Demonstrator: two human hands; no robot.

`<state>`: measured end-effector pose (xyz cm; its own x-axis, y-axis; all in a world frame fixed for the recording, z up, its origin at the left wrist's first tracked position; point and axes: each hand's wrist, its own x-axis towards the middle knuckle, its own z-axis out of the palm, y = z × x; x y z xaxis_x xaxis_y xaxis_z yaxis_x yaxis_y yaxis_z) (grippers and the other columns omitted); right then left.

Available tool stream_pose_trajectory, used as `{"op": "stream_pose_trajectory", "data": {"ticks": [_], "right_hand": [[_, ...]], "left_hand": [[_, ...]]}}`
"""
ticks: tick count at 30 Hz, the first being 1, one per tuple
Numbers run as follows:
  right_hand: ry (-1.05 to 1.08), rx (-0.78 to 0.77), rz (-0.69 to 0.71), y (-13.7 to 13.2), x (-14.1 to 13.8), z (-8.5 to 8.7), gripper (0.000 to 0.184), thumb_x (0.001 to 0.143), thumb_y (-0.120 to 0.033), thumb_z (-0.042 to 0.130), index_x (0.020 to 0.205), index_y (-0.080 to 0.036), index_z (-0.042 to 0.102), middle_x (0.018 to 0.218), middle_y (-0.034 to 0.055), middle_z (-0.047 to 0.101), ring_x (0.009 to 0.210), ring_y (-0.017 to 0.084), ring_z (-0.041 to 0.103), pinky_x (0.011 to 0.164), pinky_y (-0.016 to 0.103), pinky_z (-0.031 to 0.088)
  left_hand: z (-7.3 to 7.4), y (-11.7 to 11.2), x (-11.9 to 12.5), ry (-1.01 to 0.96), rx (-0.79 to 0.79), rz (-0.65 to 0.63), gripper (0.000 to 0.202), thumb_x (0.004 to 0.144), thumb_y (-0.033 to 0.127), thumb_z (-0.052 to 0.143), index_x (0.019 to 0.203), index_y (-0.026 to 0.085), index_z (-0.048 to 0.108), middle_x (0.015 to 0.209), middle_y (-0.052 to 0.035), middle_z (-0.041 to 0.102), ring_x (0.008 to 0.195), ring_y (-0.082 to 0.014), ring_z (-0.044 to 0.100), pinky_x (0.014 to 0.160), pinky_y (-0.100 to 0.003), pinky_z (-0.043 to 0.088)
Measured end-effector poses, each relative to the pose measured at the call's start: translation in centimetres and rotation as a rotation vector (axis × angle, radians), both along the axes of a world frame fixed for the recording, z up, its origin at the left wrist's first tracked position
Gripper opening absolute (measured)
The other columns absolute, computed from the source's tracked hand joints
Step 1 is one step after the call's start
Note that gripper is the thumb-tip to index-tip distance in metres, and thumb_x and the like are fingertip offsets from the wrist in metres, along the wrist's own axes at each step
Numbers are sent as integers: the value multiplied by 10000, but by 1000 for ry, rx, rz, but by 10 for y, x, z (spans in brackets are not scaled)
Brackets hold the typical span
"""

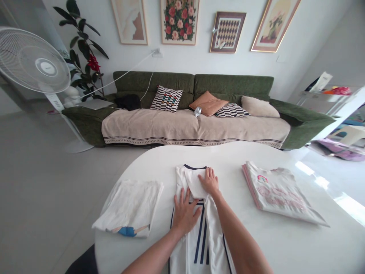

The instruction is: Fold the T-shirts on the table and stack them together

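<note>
A white shirt [196, 232] with dark navy stripes and a navy collar lies on the white table [236, 236] in front of me, its sides folded inward. My left hand [184, 211] rests flat on the middle of it, fingers spread. Higher up, close to the collar, my right hand [209, 182] presses on a folded white part of the shirt, fingers stretched out. To the left lies a folded white garment [131, 203] with a blue print. On the right is a stack of folded shirts [281, 194], white with pink lettering on top and pink beneath.
Beyond the table stands a green sofa [168, 82] with a beige cover and several cushions. A white standing fan [45, 66] is at the left, near a dark-leaved plant [84, 47]. A shelf [327, 95] with items stands at the right.
</note>
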<state>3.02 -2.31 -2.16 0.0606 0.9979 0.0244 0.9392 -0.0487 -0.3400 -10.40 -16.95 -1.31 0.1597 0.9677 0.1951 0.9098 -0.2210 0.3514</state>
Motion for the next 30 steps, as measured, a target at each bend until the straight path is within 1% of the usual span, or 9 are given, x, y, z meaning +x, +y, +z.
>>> {"op": "stream_pose_trajectory", "data": {"ticks": [6,10,12,16,21,23,26,28,30], "right_hand": [[-112,36,-48,-7,-18,-10,706,848,-545,171,1389,-101,74,1456,127,44,1321,240,-62,1011,531,55],[-99,-50,-17,-12,-25,7,689,854,-536,170,1388,-107,91,1454,119,72,1324,249,-9,1004,553,73],[-91,-38,-9,-25,-25,17,684,856,-533,172,1387,-108,97,1453,124,66,1325,253,-6,1001,562,78],[-103,36,58,-94,-21,23,638,871,-485,181,1387,-115,113,1455,97,60,1329,235,1,1015,527,116],[-156,4,9,-191,-18,3,560,886,-414,168,1376,-143,192,1442,67,153,1325,235,88,1014,506,164],[-196,8,-11,-208,-19,-1,547,887,-401,192,1376,-155,193,1439,59,168,1324,238,98,1024,511,127],[-203,-12,-12,-212,-21,6,547,884,-405,235,1378,-178,185,1441,52,162,1323,237,101,1032,506,104],[-161,-50,14,-211,-20,15,552,881,-419,246,1376,-181,194,1439,62,167,1321,233,115,1030,493,130],[-94,-61,42,-216,-14,24,564,882,-425,234,1380,-165,178,1439,78,165,1321,218,123,1025,465,177]], "left_hand": [[-3,0,0,18,5,-3,362,846,481,351,1158,381,507,1433,5,226,1313,-303,97,1000,-577,122],[-3,1,0,41,3,9,390,844,491,338,1170,354,504,1433,-16,228,1315,-306,91,997,-579,119],[-4,2,0,51,4,9,411,846,507,315,1167,338,510,1430,-24,236,1315,-309,90,997,-575,118],[-9,2,0,74,25,-2,429,854,501,285,1188,325,489,1417,-36,270,1314,-308,103,990,-583,127],[-12,3,0,96,9,6,477,841,442,318,1266,249,415,1443,-47,191,1323,-294,54,1017,-567,88],[-5,6,1,96,-67,12,570,818,421,355,1331,174,316,1451,-77,141,1325,-291,33,1029,-551,77],[13,6,2,72,-230,27,655,815,424,344,1366,99,203,1441,-132,143,1323,-288,62,1025,-545,105],[27,-5,3,67,-252,37,640,828,428,315,1360,87,212,1430,-153,174,1322,-284,77,1015,-553,122],[37,-32,0,73,-187,37,617,836,428,305,1346,85,251,1426,-162,184,1323,-279,72,1011,-551,140]]}}
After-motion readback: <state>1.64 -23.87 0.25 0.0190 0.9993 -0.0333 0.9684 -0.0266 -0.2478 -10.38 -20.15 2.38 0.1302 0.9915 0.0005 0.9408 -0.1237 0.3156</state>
